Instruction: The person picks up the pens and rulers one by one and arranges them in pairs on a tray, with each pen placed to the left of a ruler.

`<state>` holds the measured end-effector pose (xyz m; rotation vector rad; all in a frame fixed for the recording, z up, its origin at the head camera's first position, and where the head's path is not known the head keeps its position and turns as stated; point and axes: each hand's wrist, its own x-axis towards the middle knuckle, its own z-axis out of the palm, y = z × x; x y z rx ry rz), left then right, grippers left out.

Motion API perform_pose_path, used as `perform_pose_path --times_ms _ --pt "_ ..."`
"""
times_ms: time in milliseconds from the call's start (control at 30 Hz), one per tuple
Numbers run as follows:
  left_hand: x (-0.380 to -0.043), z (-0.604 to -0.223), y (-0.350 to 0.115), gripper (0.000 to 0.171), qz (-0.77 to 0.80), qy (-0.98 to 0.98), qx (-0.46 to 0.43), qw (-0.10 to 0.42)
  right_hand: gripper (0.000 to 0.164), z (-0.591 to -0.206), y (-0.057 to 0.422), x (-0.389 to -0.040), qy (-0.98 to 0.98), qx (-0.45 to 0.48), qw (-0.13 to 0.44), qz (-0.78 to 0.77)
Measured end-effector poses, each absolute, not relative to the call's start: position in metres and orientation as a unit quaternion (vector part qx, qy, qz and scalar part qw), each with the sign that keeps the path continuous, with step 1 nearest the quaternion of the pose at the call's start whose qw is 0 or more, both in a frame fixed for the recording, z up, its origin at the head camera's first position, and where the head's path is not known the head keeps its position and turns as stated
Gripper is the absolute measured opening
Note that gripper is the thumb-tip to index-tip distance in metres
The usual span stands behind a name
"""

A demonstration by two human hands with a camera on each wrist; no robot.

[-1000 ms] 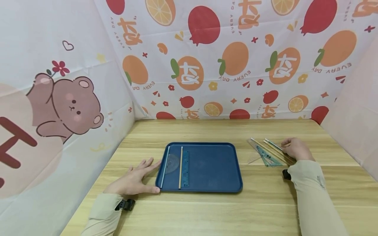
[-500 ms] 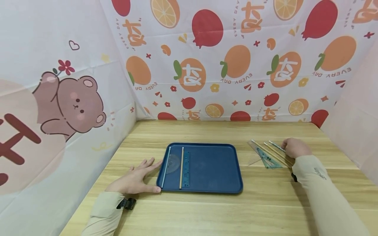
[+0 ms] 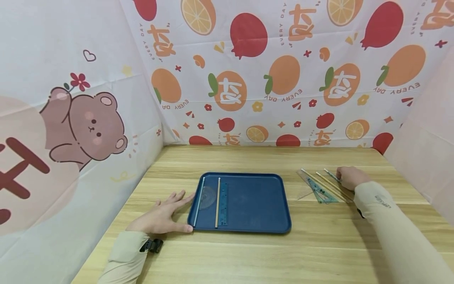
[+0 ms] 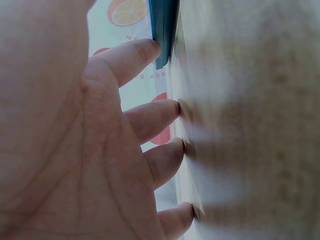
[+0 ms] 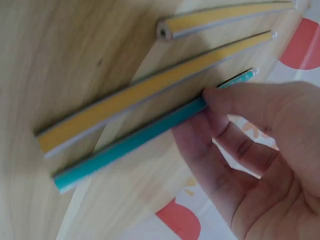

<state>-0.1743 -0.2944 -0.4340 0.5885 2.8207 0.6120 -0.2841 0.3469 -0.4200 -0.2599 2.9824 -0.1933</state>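
Observation:
In the right wrist view my right hand (image 3: 350, 178) pinches a green pencil (image 5: 125, 147) between thumb and fingers, around the middle of its length. Two yellow pencils (image 5: 150, 84) lie alongside it on the table. My left hand (image 3: 161, 216) rests at the left of a dark blue tray (image 3: 255, 202), fingers spread and thumb at the tray's near corner. Inside the tray lie a green pencil (image 3: 199, 203), a clear round-edged protractor (image 3: 209, 198), a yellow pencil (image 3: 218, 205) and a blue ruler (image 3: 223, 207), all toward its left side.
Left of the right hand, a teal set square (image 3: 320, 192) and a clear triangle (image 3: 304, 191) lie partly under the yellow pencils. The wooden table (image 3: 248, 256) meets a fruit-print cloth (image 3: 248, 98) at the back and a bear-print cloth (image 3: 142, 126) on the left.
My right hand has shifted slightly, and the green pencil at it now lies farther apart from the yellow pencils. The left hand keeps its place by the tray.

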Motion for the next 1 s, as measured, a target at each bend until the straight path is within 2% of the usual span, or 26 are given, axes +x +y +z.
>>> perform_pose_path --times_ms 467,1000 --pt "-0.174 -0.434 -0.295 0.111 0.209 0.953 0.195 0.099 0.027 -0.424 0.367 -0.286 0.968 -0.109 0.115 -0.194" --pt "-0.174 -0.433 -0.294 0.11 0.214 0.952 0.191 0.105 0.041 -0.422 0.374 -0.28 0.914 -0.04 0.174 -0.365"
